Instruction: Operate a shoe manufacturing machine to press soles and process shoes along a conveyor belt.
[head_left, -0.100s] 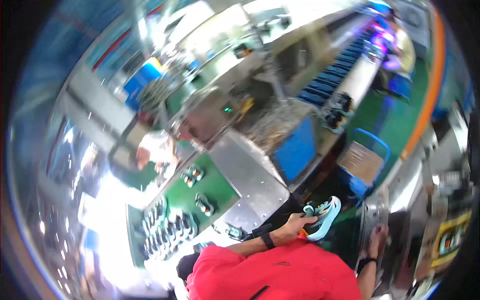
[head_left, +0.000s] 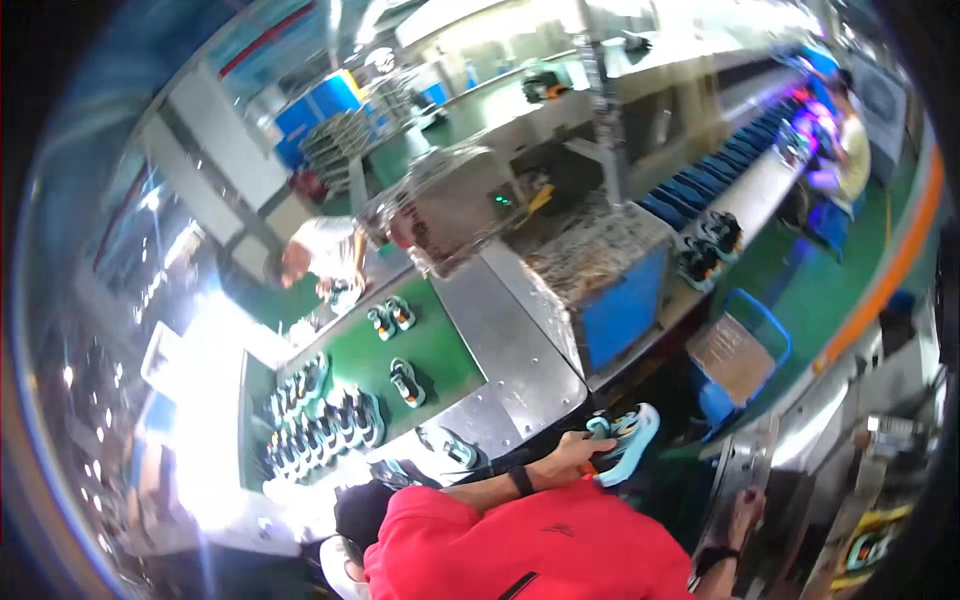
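My left hand (head_left: 574,453) is closed around a sneaker (head_left: 627,446) with a pale blue sole and dark and orange parts. The shoe is held out past the corner of the metal-edged bench, its sole facing right. Lower on the right, my right hand (head_left: 745,512) is beside a grey metal machine (head_left: 778,510); its fingers are too blurred to read. Another pale blue sneaker (head_left: 448,447) lies on the bench's metal edge, left of my left hand. Several more sneakers (head_left: 338,420) stand in rows on the green belt (head_left: 445,345).
Across the belt, a person (head_left: 328,255) bends over a shoe. A blue-framed cart (head_left: 738,355) stands right of the bench. A long conveyor (head_left: 712,168) carries dark trays toward a seated person (head_left: 850,160). At the lower right is a yellow-edged tray (head_left: 872,540).
The view has turned, so the surroundings sit farther right and lower at the right side. My left hand and the sneaker appear slightly farther left; my right hand appears lower.
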